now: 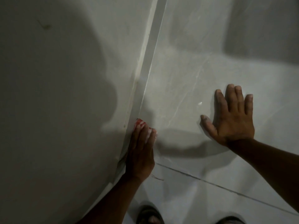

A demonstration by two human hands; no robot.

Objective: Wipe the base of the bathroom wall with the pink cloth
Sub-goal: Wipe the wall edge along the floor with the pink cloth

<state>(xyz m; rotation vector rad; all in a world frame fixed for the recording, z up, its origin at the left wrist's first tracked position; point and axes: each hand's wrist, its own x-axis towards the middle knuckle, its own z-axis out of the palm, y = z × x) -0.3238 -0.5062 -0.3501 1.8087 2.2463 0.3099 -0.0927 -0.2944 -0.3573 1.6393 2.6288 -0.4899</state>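
The pink cloth (140, 123) shows only as a small red-and-white scrap at the foot of the wall, poking out past the fingertips of the left hand (140, 152), which lies over it with fingers pressed together and flat along the skirting strip (148, 62). Most of the cloth is hidden under that hand, so its full shape is hard to make out. The strip runs up and away between the plain grey wall (56, 94) and the pale marbled floor tiles (186, 70). Well to the right, the right hand (233, 120) rests palm down on the tile, fingers spread. A dark grout line (226, 186) crosses the floor below it. Heavy shadows dim the wall. Two sandalled feet (148, 215) are cut off at the bottom edge
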